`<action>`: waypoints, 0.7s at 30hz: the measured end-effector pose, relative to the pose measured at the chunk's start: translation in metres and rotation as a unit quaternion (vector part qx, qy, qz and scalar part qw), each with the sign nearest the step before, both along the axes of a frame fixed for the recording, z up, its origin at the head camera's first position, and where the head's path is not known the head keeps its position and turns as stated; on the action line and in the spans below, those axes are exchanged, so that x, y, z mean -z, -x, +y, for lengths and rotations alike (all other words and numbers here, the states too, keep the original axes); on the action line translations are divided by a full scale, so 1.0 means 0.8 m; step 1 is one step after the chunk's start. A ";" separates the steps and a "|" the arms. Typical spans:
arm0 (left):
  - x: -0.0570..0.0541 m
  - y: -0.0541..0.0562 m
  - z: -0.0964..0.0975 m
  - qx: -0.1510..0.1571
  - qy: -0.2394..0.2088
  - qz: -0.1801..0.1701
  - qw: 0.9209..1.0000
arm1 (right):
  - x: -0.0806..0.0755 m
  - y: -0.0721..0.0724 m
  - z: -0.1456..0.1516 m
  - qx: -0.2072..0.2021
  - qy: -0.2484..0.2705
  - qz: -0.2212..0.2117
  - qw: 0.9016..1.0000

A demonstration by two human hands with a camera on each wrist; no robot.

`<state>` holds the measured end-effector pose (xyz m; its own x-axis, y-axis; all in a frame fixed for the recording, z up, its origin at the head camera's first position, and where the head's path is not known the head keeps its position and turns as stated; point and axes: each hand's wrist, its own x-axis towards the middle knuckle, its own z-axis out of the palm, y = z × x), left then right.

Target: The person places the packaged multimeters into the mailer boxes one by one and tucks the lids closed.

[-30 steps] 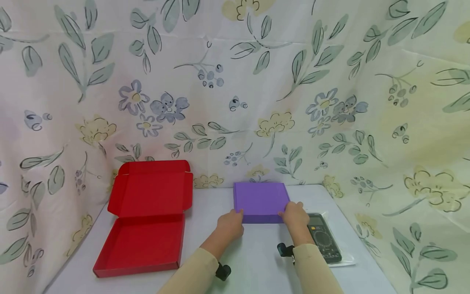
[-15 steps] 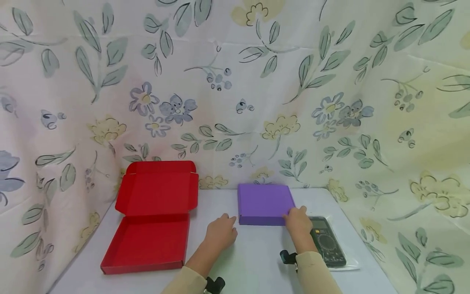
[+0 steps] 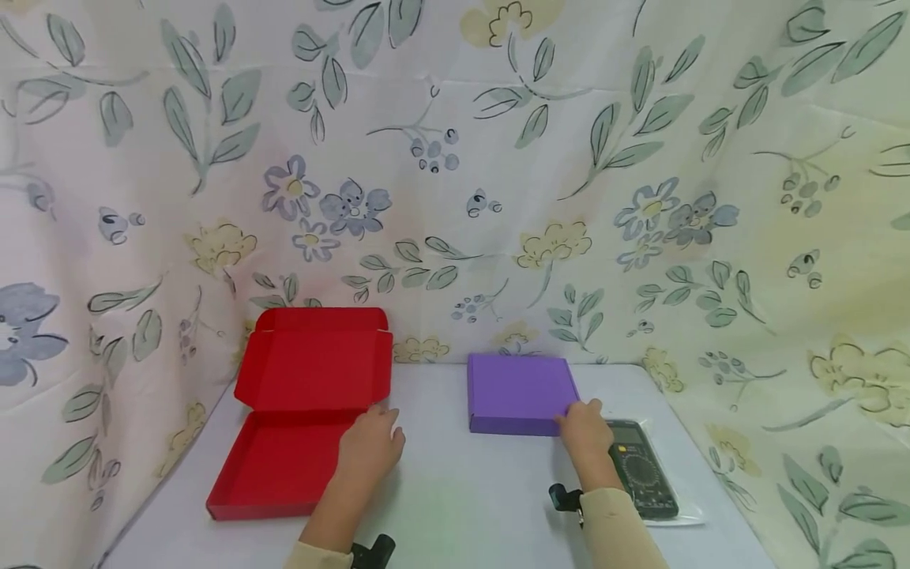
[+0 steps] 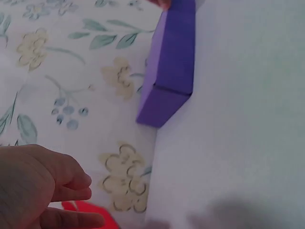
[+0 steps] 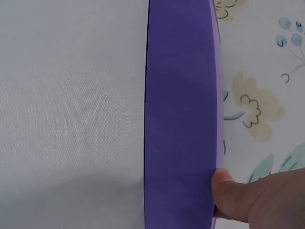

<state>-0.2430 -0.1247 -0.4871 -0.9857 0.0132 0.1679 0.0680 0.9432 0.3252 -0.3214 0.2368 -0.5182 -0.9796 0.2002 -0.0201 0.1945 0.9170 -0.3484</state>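
Observation:
A closed purple box (image 3: pixel 522 387) lies flat at the back of the table, with its front face (image 5: pixel 181 114) towards me. My right hand (image 3: pixel 586 438) holds its front right corner; in the right wrist view the thumb (image 5: pixel 224 186) presses on the box's upper front edge. The other right fingers are mostly hidden. My left hand (image 3: pixel 370 446) hangs over the right side of an open red box (image 3: pixel 277 466), its fingers (image 4: pixel 71 176) loosely extended around nothing. I cannot tell whether it touches the red box, whose lid (image 3: pixel 316 367) stands up at the back.
A multimeter (image 3: pixel 643 470) in a clear plastic bag (image 3: pixel 690 514) lies to the right of my right hand. The white table (image 3: pixel 455 498) ends at a floral cloth (image 3: pixel 426 197) hanging behind it.
My left hand has let go of the purple box's left corner and moved left to the red box. My right hand has stayed at the purple box, which has hardly moved.

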 end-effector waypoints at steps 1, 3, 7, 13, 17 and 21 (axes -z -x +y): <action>-0.003 -0.002 -0.006 -0.006 -0.005 0.004 1.000 | 0.000 0.000 0.001 0.002 0.001 0.000 1.000; -0.007 -0.006 -0.019 -0.019 -0.017 0.012 1.000 | 0.001 0.000 0.003 0.001 0.001 0.001 1.000; -0.009 -0.011 -0.052 -0.055 -0.039 0.017 0.998 | 0.002 0.000 0.003 -0.005 0.000 0.003 1.000; 0.002 -0.011 -0.113 -0.100 -0.056 0.005 0.993 | -0.002 -0.003 0.003 -0.009 0.001 0.004 1.000; 0.009 -0.016 -0.148 -0.124 -0.053 0.004 0.991 | -0.002 -0.003 0.003 -0.006 0.002 0.001 1.000; 0.016 -0.021 -0.177 -0.153 -0.051 0.007 0.987 | -0.002 -0.004 0.002 -0.008 0.003 0.002 1.000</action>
